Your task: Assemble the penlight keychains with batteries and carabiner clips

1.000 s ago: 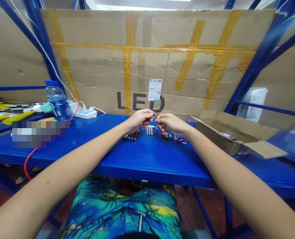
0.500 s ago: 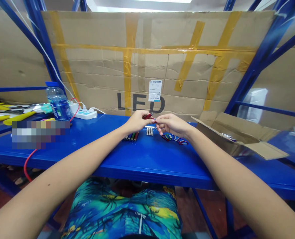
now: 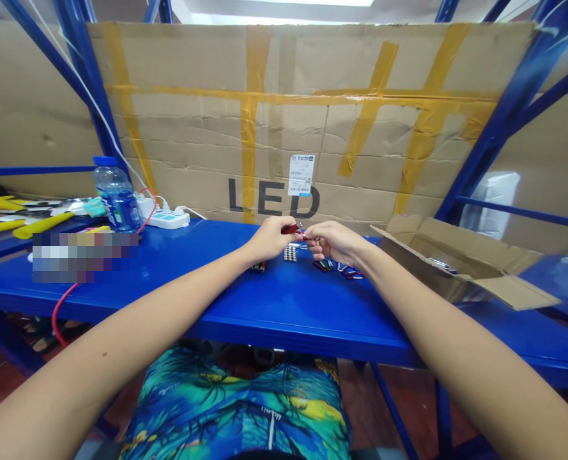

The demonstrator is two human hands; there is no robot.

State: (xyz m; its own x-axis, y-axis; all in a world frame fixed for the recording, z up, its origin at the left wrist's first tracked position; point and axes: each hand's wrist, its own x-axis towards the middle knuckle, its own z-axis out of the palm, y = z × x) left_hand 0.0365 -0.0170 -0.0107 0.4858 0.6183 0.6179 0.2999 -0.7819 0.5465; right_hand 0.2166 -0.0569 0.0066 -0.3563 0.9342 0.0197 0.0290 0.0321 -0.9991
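Blue metal table [image 3: 284, 313] stands before a tall brown cardboard panel [image 3: 192, 147] with yellow tape. At left is a clear plastic bottle with blue cap [image 3: 118, 199], then a white plastic power strip [image 3: 168, 220]. Next, a row of thin coloured tubes [image 3: 259, 267] is more covered by the left hand [image 3: 270, 239] than 0.5 s ago; I judge that the work is now only between the 2 hands.

The left thumb and forefinger pinch a shiny red tube [image 3: 290, 229], whose silver tip points right, just outside these fingers. Below lie small silver pieces [image 3: 290, 254]. Thumb and forefinger of the right hand [image 3: 334, 237] press together on a small red piece [image 3: 307, 236], near the tube; whether they touch, I cannot tell. Farther right are coloured carabiners [image 3: 340, 269] and an open brown cardboard box [image 3: 406, 265].
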